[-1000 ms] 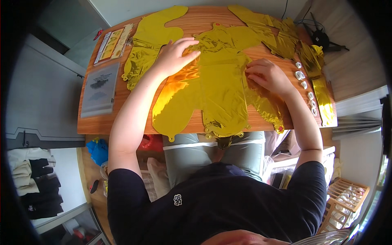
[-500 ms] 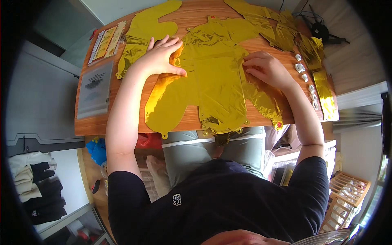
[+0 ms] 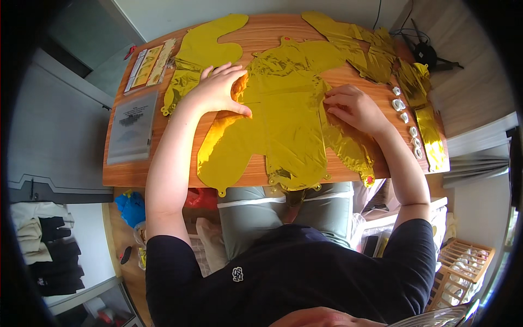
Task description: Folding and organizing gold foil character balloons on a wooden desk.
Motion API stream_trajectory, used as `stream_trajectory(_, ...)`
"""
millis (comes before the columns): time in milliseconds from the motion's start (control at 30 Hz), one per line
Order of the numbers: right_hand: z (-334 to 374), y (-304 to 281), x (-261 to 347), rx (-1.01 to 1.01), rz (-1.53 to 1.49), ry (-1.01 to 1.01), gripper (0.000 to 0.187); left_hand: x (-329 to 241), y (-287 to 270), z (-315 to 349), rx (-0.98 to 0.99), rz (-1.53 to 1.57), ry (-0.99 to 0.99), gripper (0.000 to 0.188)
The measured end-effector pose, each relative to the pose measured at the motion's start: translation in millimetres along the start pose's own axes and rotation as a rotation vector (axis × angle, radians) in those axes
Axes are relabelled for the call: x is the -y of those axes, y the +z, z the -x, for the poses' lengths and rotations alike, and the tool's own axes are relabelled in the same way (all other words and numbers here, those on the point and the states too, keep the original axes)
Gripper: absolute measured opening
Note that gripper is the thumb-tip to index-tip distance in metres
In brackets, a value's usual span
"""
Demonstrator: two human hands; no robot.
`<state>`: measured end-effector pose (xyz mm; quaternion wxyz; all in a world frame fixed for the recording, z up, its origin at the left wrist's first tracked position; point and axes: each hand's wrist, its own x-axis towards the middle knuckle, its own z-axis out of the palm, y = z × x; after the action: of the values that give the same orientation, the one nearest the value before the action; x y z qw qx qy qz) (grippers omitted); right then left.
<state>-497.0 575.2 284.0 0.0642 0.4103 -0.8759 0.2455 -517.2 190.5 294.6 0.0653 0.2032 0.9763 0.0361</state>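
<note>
Covering the middle of the wooden tabletop (image 3: 254,173), 1 flat gold foil shape (image 3: 294,125), clear sleeve (image 3: 131,133) far left, left hand (image 3: 214,94) spread, thumb against the foil's left side, right hand (image 3: 355,109) half-curled at its right edge, cannot tell whether gripping, white rolls (image 3: 398,104) farther right.

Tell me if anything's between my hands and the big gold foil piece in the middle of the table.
Nothing visible: the left hand is at the left side of the gold foil piece, the right hand at its right. The white coils lie farther right, outside that gap.
</note>
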Motion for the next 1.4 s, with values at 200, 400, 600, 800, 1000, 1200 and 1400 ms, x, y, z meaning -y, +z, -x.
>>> stream_trajectory(200, 0, 0, 0, -0.008, 0.015, -0.007, 0.020, 6, 3, -2, -0.032, 0.036, 0.035, 0.124)
stream_trajectory(400, 0, 0, 3, 0.005, -0.001, 0.023, 0.020, -13, 19, -12, -0.170, 0.100, 0.063, 0.103)
stream_trajectory(600, -2, 0, 3, 0.010, -0.012, 0.004, 0.021, -24, 41, -18, -0.113, 0.056, 0.203, 0.106)
stream_trajectory(800, -1, -3, -2, 0.009, -0.055, 0.042, 0.022, -27, 41, -24, -0.093, -0.023, 0.196, 0.108)
stream_trajectory(1000, -5, -10, -15, -0.080, -0.419, 0.347, 0.024, -28, 39, -18, -0.078, 0.006, 0.180, 0.106)
stream_trajectory(1200, -53, -37, -45, -0.101, -0.187, 0.770, 0.050, -28, 34, -11, -0.070, 0.036, 0.172, 0.107)
stream_trajectory(1400, -111, -18, -107, 0.002, -0.077, 0.872, 0.061, -23, 35, -7, -0.055, 0.034, 0.158, 0.108)
